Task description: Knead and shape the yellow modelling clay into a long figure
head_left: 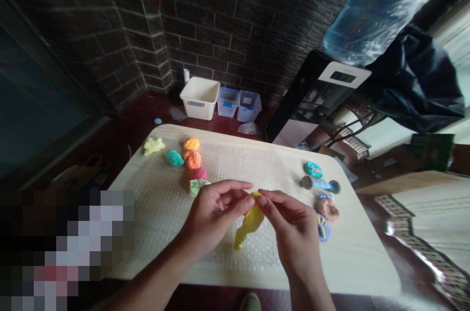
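Observation:
Both of my hands pinch one long piece of yellow clay [248, 225] above the bubble-wrap sheet [238, 164] on a light wooden table [360, 257]. My left hand [215, 213] grips its top end from the left with fingers curled. My right hand [290, 225] pinches the same end from the right. The clay hangs down between them, its lower tip near the sheet.
Clay lumps lie at the back left: pale yellow [153, 146], orange [191, 143], teal [174, 157], another orange [193, 159], pink [199, 173], light green [197, 186]. Shaped clay pieces [314, 170] sit right. White bin [200, 98] and clear boxes [238, 104] stand on the floor; a water dispenser [330, 90] is at right.

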Demonstrator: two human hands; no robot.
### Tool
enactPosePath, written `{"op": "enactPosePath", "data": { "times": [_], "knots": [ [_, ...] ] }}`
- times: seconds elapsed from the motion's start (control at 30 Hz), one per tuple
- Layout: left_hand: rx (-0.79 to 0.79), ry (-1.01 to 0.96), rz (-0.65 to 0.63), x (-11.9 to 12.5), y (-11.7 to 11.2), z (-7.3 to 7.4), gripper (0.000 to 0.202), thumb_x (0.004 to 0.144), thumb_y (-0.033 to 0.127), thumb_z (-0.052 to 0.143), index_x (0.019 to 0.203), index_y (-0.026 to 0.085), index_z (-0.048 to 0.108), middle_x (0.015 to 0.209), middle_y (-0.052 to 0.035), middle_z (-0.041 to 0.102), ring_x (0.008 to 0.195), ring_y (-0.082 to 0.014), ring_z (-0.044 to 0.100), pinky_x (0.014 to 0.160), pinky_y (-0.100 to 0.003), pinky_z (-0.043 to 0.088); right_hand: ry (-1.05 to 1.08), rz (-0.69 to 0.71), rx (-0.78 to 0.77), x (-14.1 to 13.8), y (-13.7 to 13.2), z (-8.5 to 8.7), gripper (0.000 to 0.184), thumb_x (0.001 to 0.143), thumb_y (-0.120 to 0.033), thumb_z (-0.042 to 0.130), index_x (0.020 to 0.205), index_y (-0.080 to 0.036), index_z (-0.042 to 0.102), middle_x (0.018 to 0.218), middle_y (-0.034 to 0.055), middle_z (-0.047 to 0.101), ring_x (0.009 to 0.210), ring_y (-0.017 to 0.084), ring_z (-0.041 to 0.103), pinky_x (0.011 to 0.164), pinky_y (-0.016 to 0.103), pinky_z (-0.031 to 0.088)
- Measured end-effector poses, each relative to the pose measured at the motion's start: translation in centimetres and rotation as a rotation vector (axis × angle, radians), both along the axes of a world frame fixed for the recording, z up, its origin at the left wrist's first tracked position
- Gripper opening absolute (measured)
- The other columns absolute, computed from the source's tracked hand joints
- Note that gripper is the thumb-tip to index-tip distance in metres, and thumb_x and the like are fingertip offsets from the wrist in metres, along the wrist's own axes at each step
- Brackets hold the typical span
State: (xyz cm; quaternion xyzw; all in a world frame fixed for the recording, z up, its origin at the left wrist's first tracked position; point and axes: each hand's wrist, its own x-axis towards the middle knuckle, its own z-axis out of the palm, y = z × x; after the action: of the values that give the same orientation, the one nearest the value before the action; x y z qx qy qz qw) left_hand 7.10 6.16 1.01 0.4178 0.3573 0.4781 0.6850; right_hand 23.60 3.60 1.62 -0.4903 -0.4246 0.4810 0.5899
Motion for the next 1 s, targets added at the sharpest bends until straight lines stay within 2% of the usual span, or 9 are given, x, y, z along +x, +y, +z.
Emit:
{"op": "enactPosePath", "data": {
  "times": [0.1,0.23,0.37,0.43,0.53,0.63,0.77,0.87,1.0],
  "knots": [
    [-0.031,0.022,-0.151,0.1,-0.1,-0.5,0.037,0.083,0.030,0.086,0.116,0.018,0.075,0.097,-0.0069,0.079,0.090,-0.0187,0.075,0.080,-0.027,0.059,0.014,-0.104,0.006,0.3,0.2,-0.6,0.012,0.080,-0.032,0.091,0.091,-0.027,0.088,0.091,0.0063,0.084,0.084,0.021,0.077,0.075,0.031,0.062],
    [0.019,0.095,-0.244,0.4,-0.2,-1.1,0.017,0.087,0.029,0.081,0.093,0.014,0.076,0.087,-0.0064,0.076,0.082,-0.0172,0.072,0.074,-0.025,0.056,0.011,-0.138,0.017,0.4,0.6,-1.0,0.018,0.077,-0.035,0.093,0.091,-0.025,0.087,0.090,0.0076,0.084,0.084,0.023,0.077,0.076,0.035,0.062],
    [-0.028,0.107,-0.098,0.3,0.2,-0.8,0.024,0.090,0.036,0.078,0.096,0.014,0.074,0.090,-0.0075,0.076,0.080,-0.0192,0.073,0.067,-0.026,0.058,-0.004,-0.121,-0.040,0.5,0.8,-0.9,0.042,0.082,-0.044,0.088,0.117,-0.023,0.081,0.106,0.0106,0.083,0.091,0.025,0.077,0.079,0.039,0.064],
    [-0.054,0.074,0.025,0.1,0.7,-0.7,0.027,0.090,0.039,0.078,0.100,0.014,0.072,0.094,-0.0082,0.077,0.081,-0.0202,0.073,0.068,-0.028,0.060,-0.023,-0.022,-0.117,0.5,0.8,-1.0,0.050,0.084,-0.051,0.085,0.124,-0.021,0.077,0.111,0.0127,0.081,0.094,0.027,0.077,0.079,0.040,0.064],
    [-0.051,0.014,0.183,-0.3,1.3,-0.7,0.027,0.090,0.038,0.078,0.099,0.014,0.069,0.096,-0.0076,0.076,0.084,-0.0207,0.074,0.073,-0.030,0.062,-0.081,0.238,-0.215,0.0,0.7,-1.4,0.049,0.087,-0.055,0.080,0.118,-0.017,0.079,0.098,0.0111,0.080,0.086,0.024,0.075,0.074,0.035,0.061],
    [-0.039,-0.031,0.309,-0.5,1.6,-0.9,0.025,0.089,0.036,0.079,0.100,0.016,0.068,0.098,-0.0056,0.075,0.090,-0.0196,0.073,0.078,-0.030,0.062,-0.162,0.373,-0.184,-0.7,0.5,-2.0,0.042,0.092,-0.053,0.076,0.111,-0.015,0.079,0.080,0.0039,0.072,0.067,0.016,0.066,0.063,0.028,0.053],
    [-0.069,-0.084,0.397,-0.9,1.7,-1.0,0.029,0.085,0.036,0.083,0.100,0.018,0.066,0.097,-0.0027,0.073,0.093,-0.0182,0.071,0.080,-0.029,0.060,-0.264,0.438,-0.134,-1.1,0.2,-2.0,0.036,0.100,-0.049,0.066,0.110,-0.016,0.077,0.072,-0.0001,0.064,0.060,0.013,0.057,0.055,0.025,0.043],
    [-0.075,-0.071,0.434,-1.3,1.9,-1.0,0.034,0.082,0.037,0.087,0.096,0.016,0.065,0.095,-0.0026,0.072,0.091,-0.0177,0.070,0.079,-0.029,0.060,-0.369,0.428,-0.090,-1.1,0.0,-1.7,0.031,0.099,-0.042,0.069,0.117,-0.017,0.074,0.076,0.0002,0.066,0.062,0.014,0.055,0.054,0.025,0.040],
    [-0.041,-0.035,0.463,-1.7,2.0,-1.3,0.032,0.085,0.036,0.085,0.097,0.017,0.062,0.096,-0.0021,0.070,0.091,-0.0164,0.069,0.079,-0.028,0.060,-0.624,0.316,-0.018,-1.2,0.2,-1.9,0.015,0.096,-0.032,0.070,0.096,-0.018,0.076,0.071,0.0008,0.067,0.058,0.014,0.050,0.052,0.026,0.034]
  ]
}}
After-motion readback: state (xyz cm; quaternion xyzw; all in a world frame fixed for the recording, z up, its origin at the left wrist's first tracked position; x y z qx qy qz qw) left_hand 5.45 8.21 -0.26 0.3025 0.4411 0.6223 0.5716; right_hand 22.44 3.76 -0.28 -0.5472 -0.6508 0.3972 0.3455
